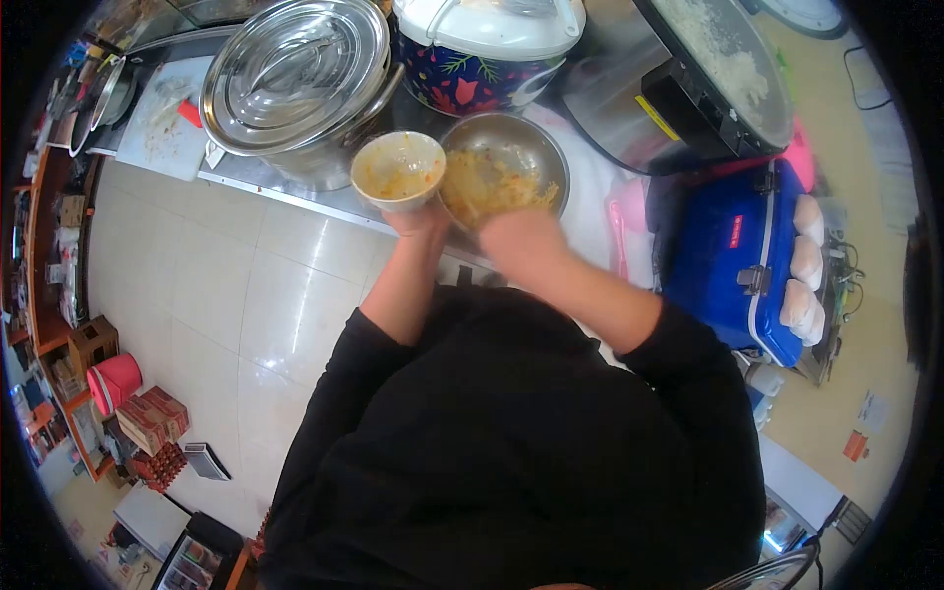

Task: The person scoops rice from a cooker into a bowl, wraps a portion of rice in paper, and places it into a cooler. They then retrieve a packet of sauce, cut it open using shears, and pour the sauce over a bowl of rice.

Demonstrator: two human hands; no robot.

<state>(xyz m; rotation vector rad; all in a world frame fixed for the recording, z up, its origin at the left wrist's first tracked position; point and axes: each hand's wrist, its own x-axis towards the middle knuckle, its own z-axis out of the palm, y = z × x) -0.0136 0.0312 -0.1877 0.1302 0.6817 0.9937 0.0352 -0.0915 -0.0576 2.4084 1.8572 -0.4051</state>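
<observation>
My left hand (421, 220) grips a small cream-coloured bowl (380, 189) from below, beside the left rim of a metal mixing bowl. Orange-yellow residue coats the small bowl's inside. In the metal mixing bowl (553, 147) lies a yellowish, shredded-looking food mixture (497, 185). My right hand (519, 241) is over the near edge of the mixing bowl, blurred by motion. It looks closed like a fist, with its fingertips hidden, and I cannot make out what it holds.
Behind the bowls stand a lidded steel pot (295, 79) and a flowered container with a white lid (472, 79). At the right are an open cooker with white rice (728, 59), a pink scoop (619, 231) and a blue cooler (723, 256) with several wrapped packets (806, 265).
</observation>
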